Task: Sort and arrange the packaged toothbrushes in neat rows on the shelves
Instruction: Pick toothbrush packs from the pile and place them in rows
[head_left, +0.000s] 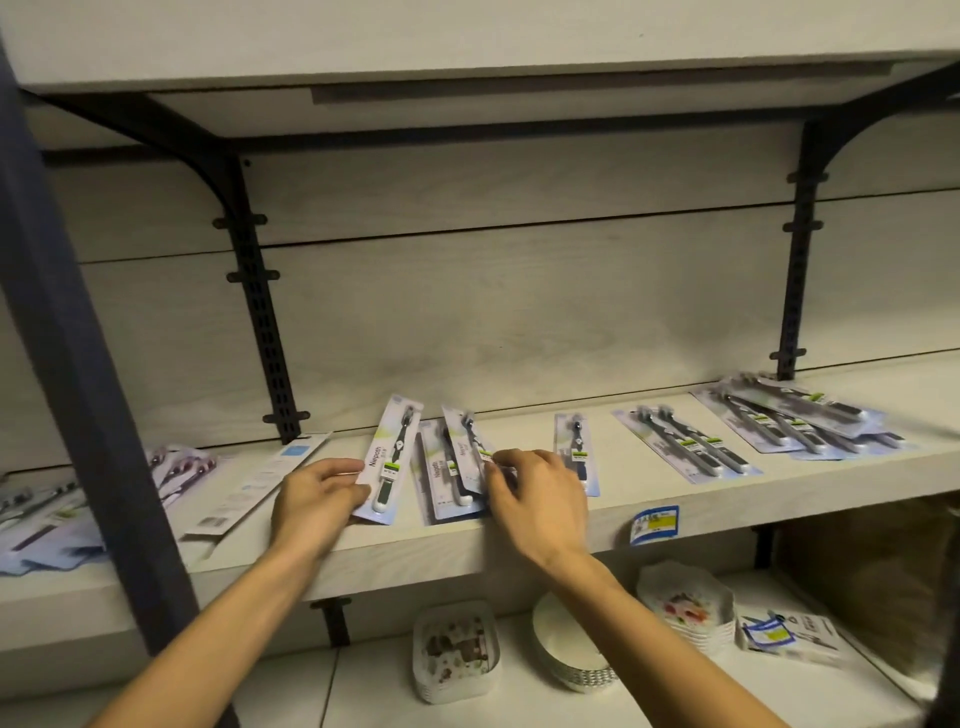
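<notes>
Packaged toothbrushes lie on a pale wooden shelf (519, 545). My left hand (311, 504) pinches the lower edge of one single toothbrush pack (392, 457), which is tilted with its top toward the back wall. My right hand (540, 493) has its fingertips curled on a small overlapping pile of packs (452, 467) just right of it. A further single pack (574, 441) lies partly behind my right hand. A double pack (685, 447) and a fanned pile of packs (795, 421) lie farther right. More packs (171, 478) lie at the left.
A dark upright post (88, 364) crosses the left of the view. A white flat box (260, 483) lies beside my left hand. A blue price tag (654, 525) hangs on the shelf's front edge. The lower shelf holds paper cups (454, 649), foil dishes (566, 649) and plates (685, 603).
</notes>
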